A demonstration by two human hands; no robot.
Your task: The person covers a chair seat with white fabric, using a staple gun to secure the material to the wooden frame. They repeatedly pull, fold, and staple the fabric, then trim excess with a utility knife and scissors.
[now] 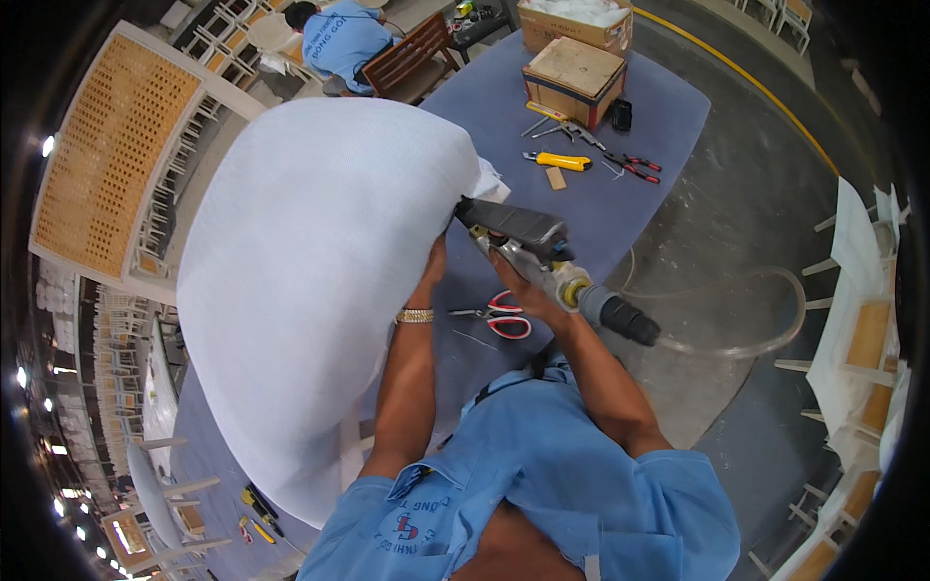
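A large rounded piece covered in white cloth [320, 232], perhaps a padded chair part, stands tilted on the blue-covered table. My left hand [436, 266] is closed on its right-hand edge, the fingertips hidden from view. In my right hand [523, 286] is a pneumatic staple gun [528, 237], gripped with the fingers wrapped round its handle. The gun's nose touches or nearly touches the cloth edge just above my left hand. Beyond the nose, a loose fold of white cloth [491, 182] sticks out. Red-handled scissors [506, 315] lie on the table below the gun.
On the blue table [659, 116] rest a yellow utility knife [562, 162], red-handled pliers [635, 167] and a wooden box [574, 77]. A clear air hose [775, 339] loops to the right. Stacked chair frames [862, 358] line the right side; a seated person [344, 44] is farther back.
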